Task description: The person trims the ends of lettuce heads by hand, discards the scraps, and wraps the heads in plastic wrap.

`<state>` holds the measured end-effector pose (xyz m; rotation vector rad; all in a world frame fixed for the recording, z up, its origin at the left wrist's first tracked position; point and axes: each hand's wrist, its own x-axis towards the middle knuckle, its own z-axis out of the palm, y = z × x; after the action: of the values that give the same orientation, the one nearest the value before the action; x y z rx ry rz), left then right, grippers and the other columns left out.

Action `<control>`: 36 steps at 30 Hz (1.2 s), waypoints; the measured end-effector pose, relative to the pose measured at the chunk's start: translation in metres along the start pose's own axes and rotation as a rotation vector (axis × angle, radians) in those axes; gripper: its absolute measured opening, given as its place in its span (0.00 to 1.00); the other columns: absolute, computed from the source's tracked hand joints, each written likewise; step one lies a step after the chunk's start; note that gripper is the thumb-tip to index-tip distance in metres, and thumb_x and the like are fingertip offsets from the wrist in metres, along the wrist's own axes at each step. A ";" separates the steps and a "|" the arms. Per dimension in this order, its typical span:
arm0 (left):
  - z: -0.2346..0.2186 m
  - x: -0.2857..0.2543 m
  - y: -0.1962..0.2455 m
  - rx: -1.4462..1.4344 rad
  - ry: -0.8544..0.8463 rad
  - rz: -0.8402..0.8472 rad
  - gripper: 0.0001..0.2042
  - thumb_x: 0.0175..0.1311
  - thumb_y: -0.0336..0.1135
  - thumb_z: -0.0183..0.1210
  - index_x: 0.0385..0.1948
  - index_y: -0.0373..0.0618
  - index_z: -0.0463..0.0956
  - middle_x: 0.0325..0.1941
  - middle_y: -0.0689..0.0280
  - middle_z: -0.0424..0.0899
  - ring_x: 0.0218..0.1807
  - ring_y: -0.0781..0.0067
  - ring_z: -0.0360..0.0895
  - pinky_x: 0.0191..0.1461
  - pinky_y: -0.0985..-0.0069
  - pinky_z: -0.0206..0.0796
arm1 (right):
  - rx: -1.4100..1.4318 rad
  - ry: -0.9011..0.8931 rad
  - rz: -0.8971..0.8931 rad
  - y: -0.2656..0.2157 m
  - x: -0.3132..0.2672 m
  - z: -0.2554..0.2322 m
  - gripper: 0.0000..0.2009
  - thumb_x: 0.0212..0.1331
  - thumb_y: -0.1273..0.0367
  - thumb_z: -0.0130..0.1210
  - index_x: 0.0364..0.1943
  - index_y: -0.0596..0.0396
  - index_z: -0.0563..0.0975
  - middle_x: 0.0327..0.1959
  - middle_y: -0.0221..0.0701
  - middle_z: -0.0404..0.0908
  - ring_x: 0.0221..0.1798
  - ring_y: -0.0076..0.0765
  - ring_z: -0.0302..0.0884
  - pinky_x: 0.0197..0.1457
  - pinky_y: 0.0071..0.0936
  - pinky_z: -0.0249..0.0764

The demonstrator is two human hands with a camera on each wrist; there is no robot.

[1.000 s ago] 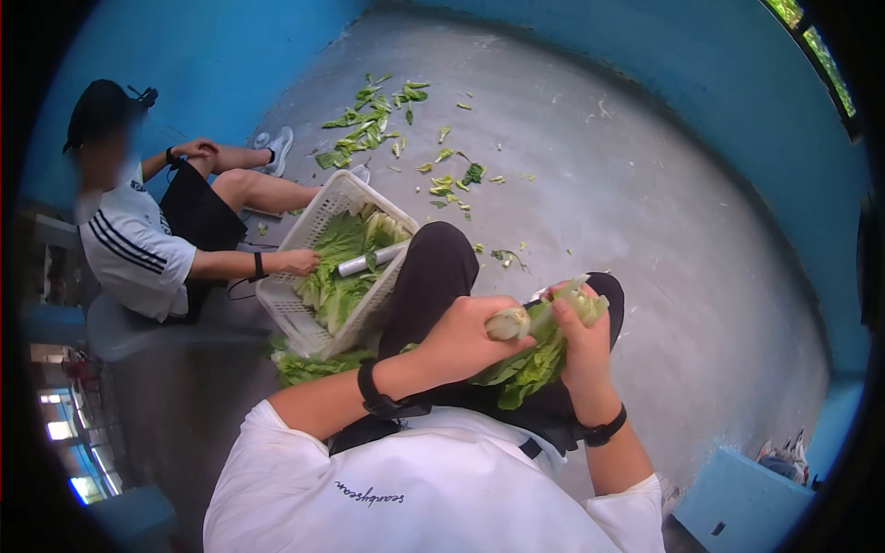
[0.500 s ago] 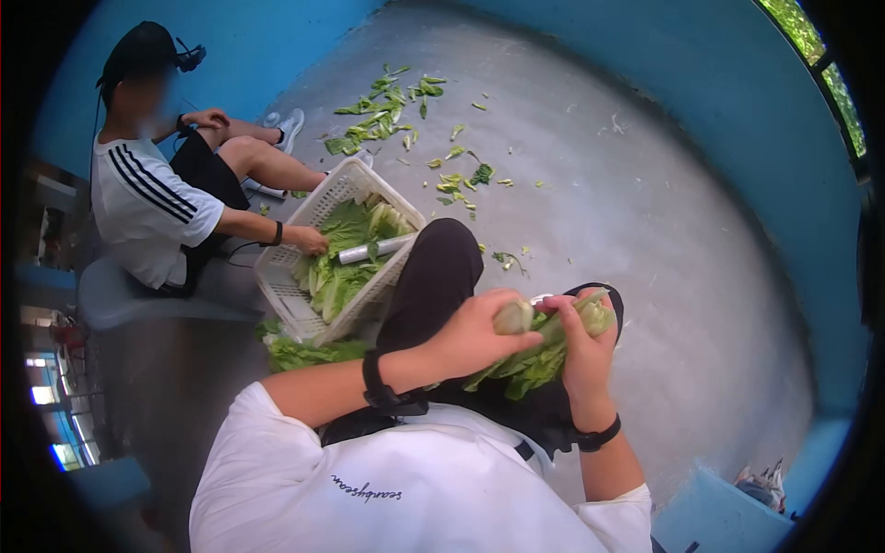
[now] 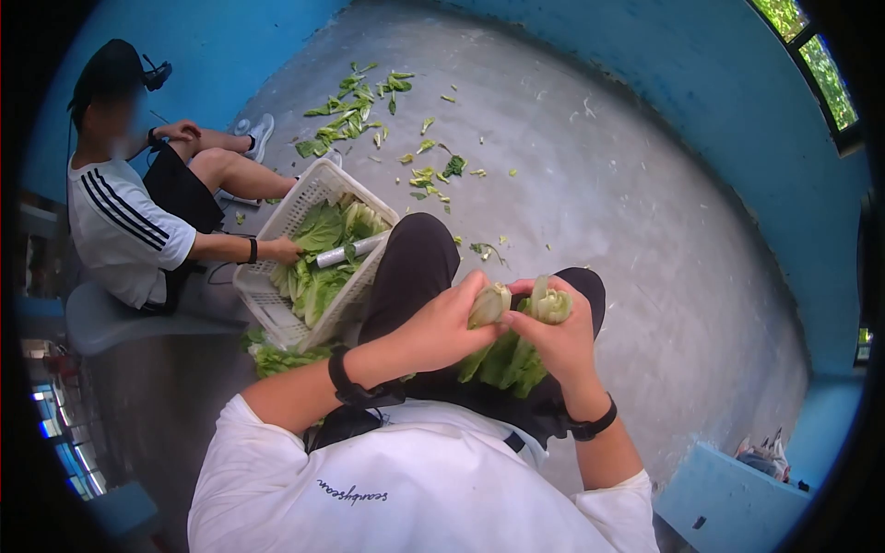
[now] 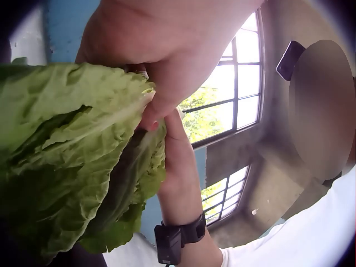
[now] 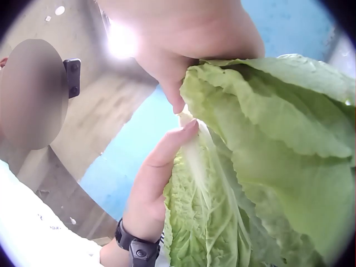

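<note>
My left hand (image 3: 441,324) grips a pale-stemmed Chinese cabbage (image 3: 489,306), its cut base poking up beyond the fingers. Close beside it, my right hand (image 3: 560,339) holds a second leafy head (image 3: 550,305) by its stem end. The two thumbs nearly meet between the bases. Green leaves (image 3: 516,364) hang below both hands, over my lap. In the left wrist view, broad crinkled leaves (image 4: 67,161) spread out under the left hand. In the right wrist view, a thumb (image 5: 186,130) presses the white rib of a leaf (image 5: 203,183). The palms hide much of the stems.
A white plastic basket (image 3: 255,286) of leafy heads and a clear wrap roll (image 3: 352,250) stands by my left knee. Another person (image 3: 138,207) sits beyond it, one hand in the basket. More greens (image 3: 281,358) lie beside it; torn leaves (image 3: 346,115) litter the floor.
My hands have drawn closer, and the right hand's cabbage now stands with its base facing up, where before it lay tilted sideways. The head view has shifted slightly.
</note>
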<state>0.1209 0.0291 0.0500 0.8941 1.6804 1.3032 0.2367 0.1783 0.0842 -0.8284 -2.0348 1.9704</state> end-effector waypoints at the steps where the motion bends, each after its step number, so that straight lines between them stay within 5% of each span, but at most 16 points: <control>1: -0.002 0.001 0.001 0.034 -0.007 -0.004 0.19 0.65 0.40 0.65 0.42 0.40 0.62 0.35 0.50 0.80 0.38 0.50 0.82 0.41 0.62 0.71 | -0.019 -0.014 -0.014 -0.001 0.002 0.001 0.12 0.51 0.73 0.73 0.33 0.59 0.78 0.29 0.23 0.82 0.31 0.12 0.75 0.35 0.17 0.72; 6: -0.016 -0.001 0.004 0.199 -0.101 0.034 0.19 0.63 0.41 0.66 0.41 0.41 0.64 0.28 0.48 0.81 0.35 0.40 0.81 0.36 0.56 0.71 | -0.194 -0.034 0.049 0.007 -0.001 -0.009 0.12 0.51 0.72 0.73 0.36 0.59 0.80 0.29 0.25 0.84 0.31 0.13 0.76 0.36 0.17 0.74; 13: -0.016 0.004 0.009 0.379 0.026 0.113 0.18 0.59 0.41 0.68 0.39 0.44 0.67 0.24 0.52 0.81 0.30 0.42 0.81 0.31 0.53 0.71 | -0.226 0.043 -0.102 -0.002 0.002 0.000 0.11 0.52 0.72 0.72 0.37 0.60 0.82 0.27 0.26 0.85 0.29 0.15 0.78 0.36 0.19 0.76; 22: -0.021 -0.012 0.002 0.629 0.069 0.260 0.16 0.58 0.37 0.66 0.42 0.46 0.68 0.27 0.56 0.81 0.33 0.47 0.81 0.34 0.55 0.72 | -0.641 0.034 -0.215 -0.004 -0.013 0.000 0.10 0.44 0.73 0.68 0.32 0.59 0.83 0.23 0.39 0.82 0.25 0.41 0.83 0.32 0.30 0.76; 25: -0.023 -0.015 0.005 0.650 0.014 0.287 0.16 0.58 0.36 0.67 0.43 0.46 0.69 0.30 0.57 0.81 0.37 0.49 0.82 0.37 0.56 0.72 | -0.724 -0.088 -0.270 -0.015 -0.012 -0.009 0.09 0.44 0.76 0.66 0.33 0.60 0.84 0.23 0.36 0.84 0.25 0.35 0.80 0.34 0.27 0.75; 31: -0.044 -0.013 0.010 0.589 -0.070 0.151 0.16 0.59 0.36 0.66 0.43 0.45 0.70 0.31 0.57 0.82 0.39 0.49 0.83 0.39 0.56 0.72 | -0.714 -0.474 -0.154 -0.033 0.010 -0.054 0.11 0.45 0.74 0.65 0.36 0.56 0.85 0.24 0.42 0.82 0.26 0.45 0.81 0.33 0.33 0.74; 34: -0.051 -0.004 0.005 0.415 -0.063 0.013 0.15 0.61 0.37 0.66 0.42 0.44 0.70 0.30 0.58 0.81 0.37 0.51 0.82 0.38 0.61 0.70 | -0.615 -0.038 -0.057 -0.023 0.036 -0.060 0.13 0.48 0.76 0.64 0.41 0.57 0.85 0.24 0.42 0.82 0.25 0.39 0.80 0.34 0.30 0.74; 36: -0.050 0.009 0.004 0.235 -0.048 -0.069 0.14 0.63 0.38 0.66 0.42 0.44 0.70 0.30 0.58 0.80 0.36 0.54 0.81 0.39 0.65 0.69 | -0.546 0.046 0.012 -0.027 0.052 -0.067 0.17 0.51 0.78 0.63 0.48 0.60 0.84 0.26 0.38 0.83 0.26 0.28 0.78 0.35 0.25 0.74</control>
<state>0.0720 0.0185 0.0593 0.9853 1.8360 1.0446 0.2203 0.2637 0.1039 -0.9679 -2.5812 1.3866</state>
